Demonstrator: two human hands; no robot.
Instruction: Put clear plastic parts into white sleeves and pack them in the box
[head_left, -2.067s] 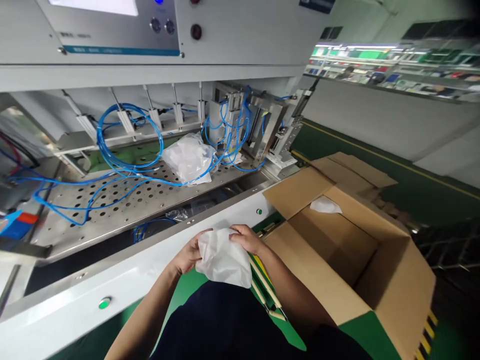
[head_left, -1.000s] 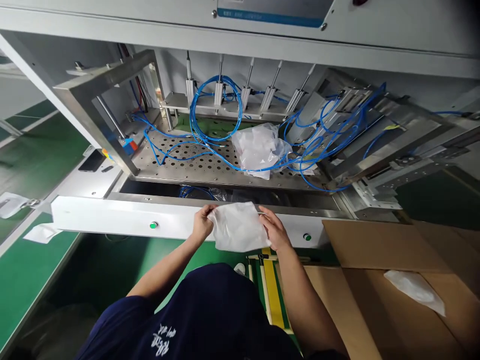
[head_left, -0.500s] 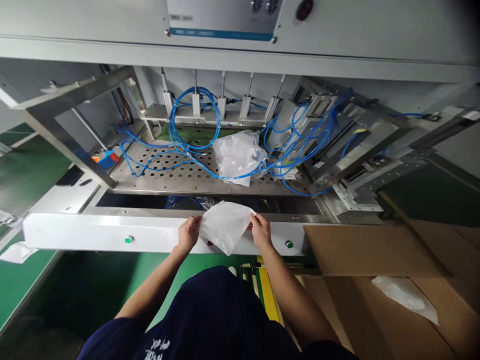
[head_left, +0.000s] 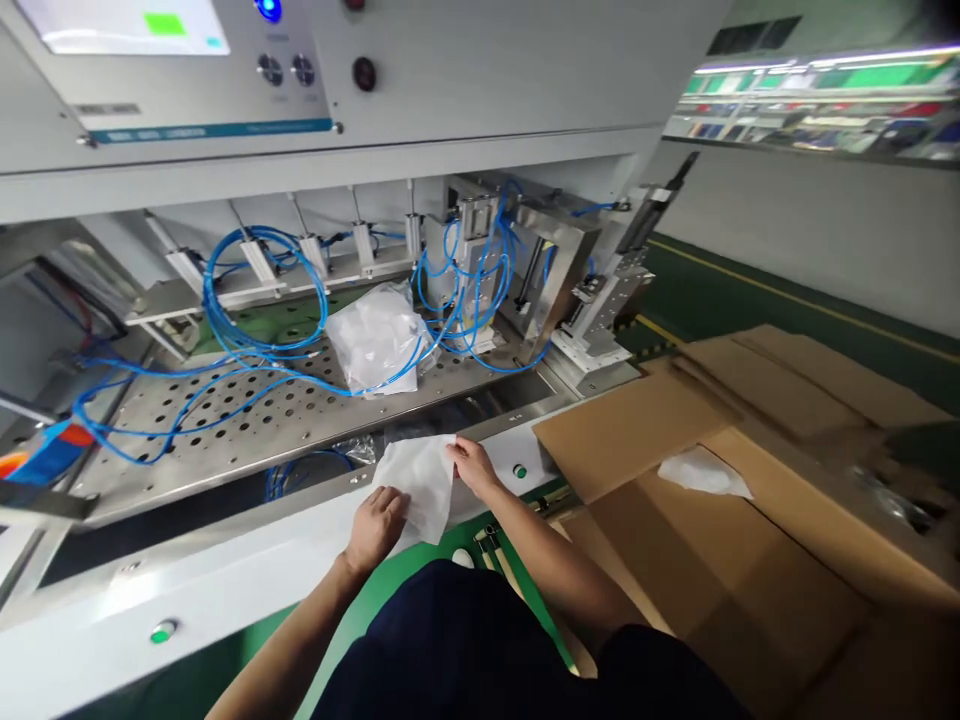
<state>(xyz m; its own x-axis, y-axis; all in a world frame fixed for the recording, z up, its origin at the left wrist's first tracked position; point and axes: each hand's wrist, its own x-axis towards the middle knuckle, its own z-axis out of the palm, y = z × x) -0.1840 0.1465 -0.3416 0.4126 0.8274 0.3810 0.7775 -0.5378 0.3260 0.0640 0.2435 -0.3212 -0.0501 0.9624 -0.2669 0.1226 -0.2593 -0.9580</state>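
Observation:
A thin white sheet or bag point(head_left: 426, 478), soft and slightly translucent, hangs between my hands in front of the machine's front ledge. My left hand point(head_left: 379, 525) is closed on its lower left side, fingers curled over the material. At its upper right corner, my right hand point(head_left: 471, 465) pinches the edge between thumb and fingers. Behind it, a clear plastic bag with white pieces inside point(head_left: 379, 335) lies on the perforated metal plate point(head_left: 225, 400). Another white piece of similar material point(head_left: 705, 470) rests in the open cardboard box point(head_left: 750, 570) to my right.
Coiled blue air hoses point(head_left: 266, 290) loop across the plate. A row of small cylinders point(head_left: 363, 243) stands behind them. Green buttons point(head_left: 520, 471) sit on the white front ledge point(head_left: 247, 560). A metal frame point(head_left: 570, 260) rises at the right. Wooden-handled tools point(head_left: 495, 550) are below.
My view has turned right, bringing more of the cardboard box into sight. My left hand has shifted from the sheet's upper left edge to lower on it, and the sheet is less spread.

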